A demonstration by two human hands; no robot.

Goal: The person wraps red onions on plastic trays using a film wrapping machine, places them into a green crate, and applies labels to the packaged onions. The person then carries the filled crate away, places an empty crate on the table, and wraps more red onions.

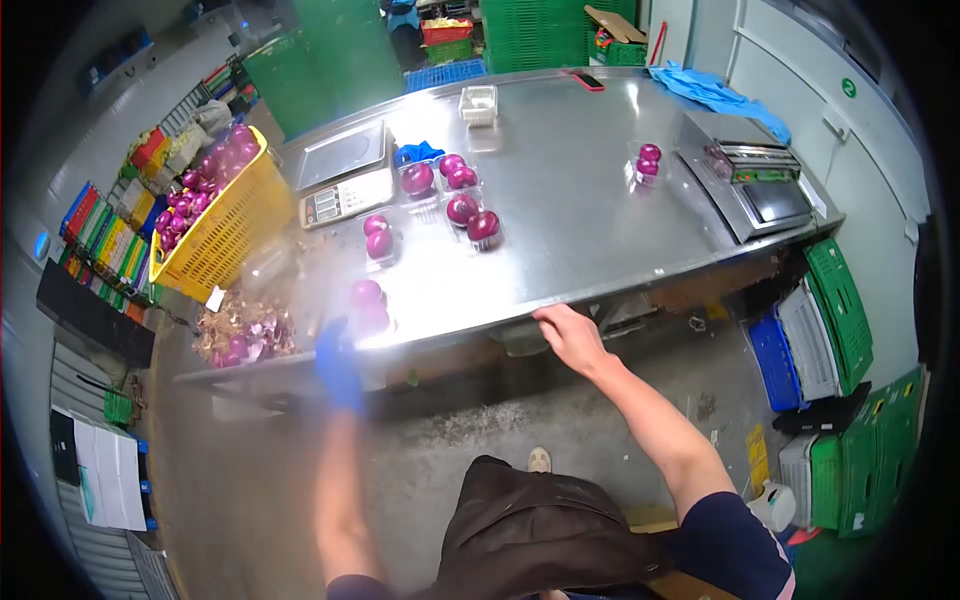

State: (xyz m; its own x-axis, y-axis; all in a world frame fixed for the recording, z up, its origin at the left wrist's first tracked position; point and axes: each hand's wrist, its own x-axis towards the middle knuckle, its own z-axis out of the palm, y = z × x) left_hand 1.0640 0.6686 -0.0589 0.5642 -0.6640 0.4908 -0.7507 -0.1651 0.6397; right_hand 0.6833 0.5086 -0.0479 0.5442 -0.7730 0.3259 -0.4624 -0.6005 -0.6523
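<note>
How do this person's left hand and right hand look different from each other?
The left hand wears a blue glove; the right hand is bare. The left hand is blurred, while the right hand shows fairly sharply. The left hand is beside the nearest purple onions; the right hand is away from any onions. Both are at the near edge of the metal table.

White glare streaks the steel desk (575, 180); haze and blur smear the left hand (338, 368); the view curves toward black corners.
</note>
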